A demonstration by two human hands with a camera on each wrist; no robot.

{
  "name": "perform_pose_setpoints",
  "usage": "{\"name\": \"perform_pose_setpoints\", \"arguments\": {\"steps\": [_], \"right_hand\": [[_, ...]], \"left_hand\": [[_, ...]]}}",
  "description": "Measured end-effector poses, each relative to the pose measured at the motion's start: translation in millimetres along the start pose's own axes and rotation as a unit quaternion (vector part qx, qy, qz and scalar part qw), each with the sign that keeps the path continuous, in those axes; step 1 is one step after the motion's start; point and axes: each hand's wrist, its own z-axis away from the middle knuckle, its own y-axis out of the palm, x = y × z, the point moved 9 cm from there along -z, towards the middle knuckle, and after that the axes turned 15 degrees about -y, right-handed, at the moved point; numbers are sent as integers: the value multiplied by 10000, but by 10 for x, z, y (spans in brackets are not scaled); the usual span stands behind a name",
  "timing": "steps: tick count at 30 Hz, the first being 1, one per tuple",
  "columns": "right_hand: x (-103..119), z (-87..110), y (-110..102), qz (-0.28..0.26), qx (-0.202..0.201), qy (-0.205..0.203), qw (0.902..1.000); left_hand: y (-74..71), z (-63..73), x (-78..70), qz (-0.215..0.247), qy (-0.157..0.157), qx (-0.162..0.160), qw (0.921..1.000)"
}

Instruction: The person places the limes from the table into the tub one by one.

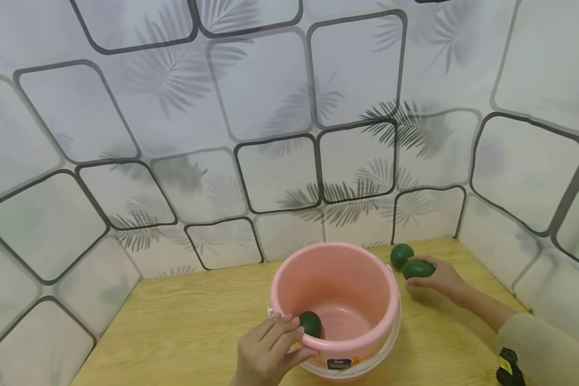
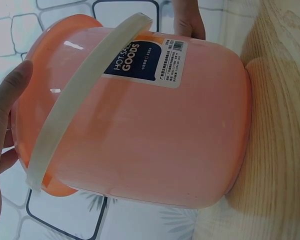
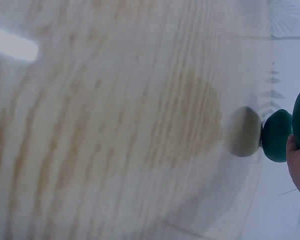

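Observation:
A pink plastic bucket [image 1: 335, 257] stands upright on the wooden table, its white handle [image 2: 72, 100] hanging down the front. My left hand [image 1: 270, 346] grips its near-left rim, with the thumb on the outer side and the fingers over the edge. Inside the bucket lies a dark green egg-shaped object [image 1: 311, 324], partly hidden by the rim and fingers. Right of the bucket, my right hand [image 1: 436, 276] holds a second dark green egg-shaped object [image 1: 418, 269] between thumb and fingers. A third green one [image 1: 402, 254] rests on the table just behind it.
The wooden table [image 1: 188, 316] meets a patterned wall [image 1: 280, 177] at the back and another wall [image 1: 526, 177] on the right. A printed label [image 2: 145, 62] is stuck on the bucket's side. A black strap with a yellow mark [image 1: 507, 367] sits by the right sleeve.

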Motion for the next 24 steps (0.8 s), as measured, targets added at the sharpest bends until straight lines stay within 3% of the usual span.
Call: {"name": "perform_pose_setpoints", "arguments": {"steps": [10, 24], "right_hand": [[184, -98, -2, -274, 138, -92, 9995], [307, -137, -40, -489, 180, -171, 9985]], "left_hand": [[13, 17, 13, -8, -203, 129, 9997], [15, 46, 21, -62, -77, 45, 9999]]}}
